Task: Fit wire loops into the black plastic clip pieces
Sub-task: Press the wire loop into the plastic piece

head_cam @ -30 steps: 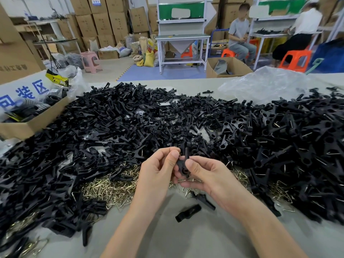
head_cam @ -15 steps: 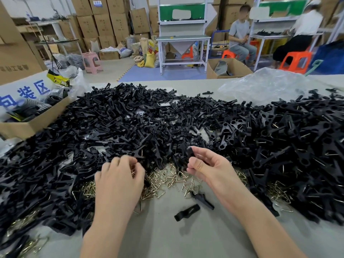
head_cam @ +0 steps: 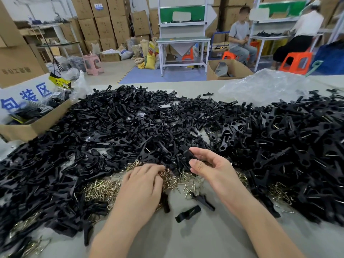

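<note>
**Clip piece (head_cam: 189, 155) held ready, left hand (head_cam: 143, 183) down among the wire loops (head_cam: 101, 190)**

The black clip piece is up off the desk (head_cam: 186, 239), pinched between thumb and forefinger of the right hand (head_cam: 212, 170), and that grip is clamped on it just in front of the big heap of clips (head_cam: 130, 127). Below it and to the left, the left hand lies palm down on the brass wire loops, fingertips buried where the loops meet the near edge of the heap. Has it caught one? Cannot tell, because the fingers hide whatever is under them.

And that's the change. A second ago both hands were together on this clip at centre. Half a second ago the left had peeled away and dropped onto the loops. Now it has slid further right, closer under the waiting clip, while the right has hardly moved. To my eye this is the fetch step, a loop being picked for the piece in hand, with the fitting not yet begun.

Further out, two loose clips (head_cam: 188, 214) lie on the bare desk near the wrists, same spot as before. A cardboard box (head_cam: 35, 125) sits at the far left and a crumpled plastic bag (head_cam: 270, 88) at the far right.
</note>
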Demonstrator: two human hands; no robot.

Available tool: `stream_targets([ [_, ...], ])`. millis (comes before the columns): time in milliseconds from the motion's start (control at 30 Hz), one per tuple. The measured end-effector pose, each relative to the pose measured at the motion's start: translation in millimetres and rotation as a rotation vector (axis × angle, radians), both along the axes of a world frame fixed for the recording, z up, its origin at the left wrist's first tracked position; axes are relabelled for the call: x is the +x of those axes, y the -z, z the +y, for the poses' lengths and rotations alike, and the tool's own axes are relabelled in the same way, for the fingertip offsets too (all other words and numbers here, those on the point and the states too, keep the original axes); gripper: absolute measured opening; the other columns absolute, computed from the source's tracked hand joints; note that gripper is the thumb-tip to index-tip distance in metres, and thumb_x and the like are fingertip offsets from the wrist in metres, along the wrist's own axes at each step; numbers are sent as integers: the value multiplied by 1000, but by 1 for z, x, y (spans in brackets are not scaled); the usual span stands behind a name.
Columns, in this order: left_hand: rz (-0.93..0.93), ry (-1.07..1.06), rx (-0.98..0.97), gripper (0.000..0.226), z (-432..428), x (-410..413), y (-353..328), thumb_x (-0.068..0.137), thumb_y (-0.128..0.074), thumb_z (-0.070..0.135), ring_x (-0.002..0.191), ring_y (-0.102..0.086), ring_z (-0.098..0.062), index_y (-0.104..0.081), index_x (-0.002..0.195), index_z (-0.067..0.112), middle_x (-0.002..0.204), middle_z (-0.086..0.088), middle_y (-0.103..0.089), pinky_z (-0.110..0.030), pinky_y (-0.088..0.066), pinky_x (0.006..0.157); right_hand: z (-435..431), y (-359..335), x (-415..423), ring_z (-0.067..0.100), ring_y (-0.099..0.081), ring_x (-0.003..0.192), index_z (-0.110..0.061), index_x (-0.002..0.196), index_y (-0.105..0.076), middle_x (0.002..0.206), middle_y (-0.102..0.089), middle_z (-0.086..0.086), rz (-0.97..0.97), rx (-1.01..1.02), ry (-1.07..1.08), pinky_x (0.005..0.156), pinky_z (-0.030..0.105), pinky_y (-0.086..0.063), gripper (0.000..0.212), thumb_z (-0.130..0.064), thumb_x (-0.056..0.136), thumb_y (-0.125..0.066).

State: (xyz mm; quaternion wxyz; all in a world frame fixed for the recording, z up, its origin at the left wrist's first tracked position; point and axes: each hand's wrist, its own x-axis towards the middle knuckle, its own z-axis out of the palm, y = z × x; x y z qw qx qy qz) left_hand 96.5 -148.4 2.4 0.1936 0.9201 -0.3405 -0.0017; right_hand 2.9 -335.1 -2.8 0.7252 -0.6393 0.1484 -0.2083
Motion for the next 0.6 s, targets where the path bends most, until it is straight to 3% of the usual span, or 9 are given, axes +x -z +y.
stream_targets([
  [133,-33,-157,179,48,9,10,6,102,-24,53,150,-19,-13,-38,147,42,160,11,-28,-47,-4,125,-2,1,0,8,-71,93,-32,112,-74,91,-73,-21,-10,-18,1,86,19,-56,28,-13,91,-73],
  [300,14,-75,188,62,7,13,7,89,-27,76,151,-13,-17,-41,144,48,160,7,-27,-50,6,122,-2,2,0,4,-71,91,-33,113,-73,93,-73,-23,-12,-53,-13,83,15,-54,29,-14,91,-74],
  [467,-101,-3,83,28,-6,6,7,99,-45,55,135,-38,-12,-59,120,44,136,19,-50,-41,-5,124,-2,4,1,2,-70,90,-35,110,-73,94,-72,-25,-1,-76,-11,82,12,-51,29,-14,91,-74],
  [600,-168,6,-4,14,-9,3,7,100,-49,45,118,-51,-10,-60,104,38,110,22,-60,-33,-16,118,-3,5,1,1,-70,90,-36,111,-72,95,-72,-24,15,-102,-7,82,12,-51,30,-15,91,-74],
])
